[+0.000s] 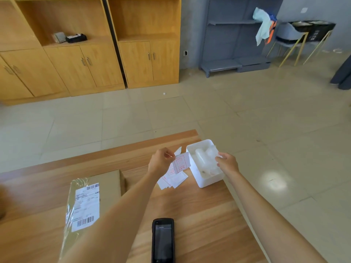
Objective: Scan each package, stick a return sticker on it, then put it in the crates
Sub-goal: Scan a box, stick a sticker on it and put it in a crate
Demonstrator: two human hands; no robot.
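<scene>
Head view shows the left hand (pixel 160 162) pinching a red-printed return sticker (pixel 181 162) above a loose pile of stickers (pixel 171 180) on the wooden table (pixel 199 215). Right hand (pixel 228 164) hovers over the white bin (pixel 206 163), its fingers curled round crumpled clear backing film (pixel 212 152). Near the left forearm lies the taped cardboard package (pixel 85 204) with its shipping label, the black handheld scanner (pixel 163 240) lying just beside it at the table's near edge.

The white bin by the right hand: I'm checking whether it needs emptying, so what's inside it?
The white bin holds crumpled clear plastic or backing film, piled toward its far end. The right hand is over its rim. Anything beneath the film is covered.
</scene>
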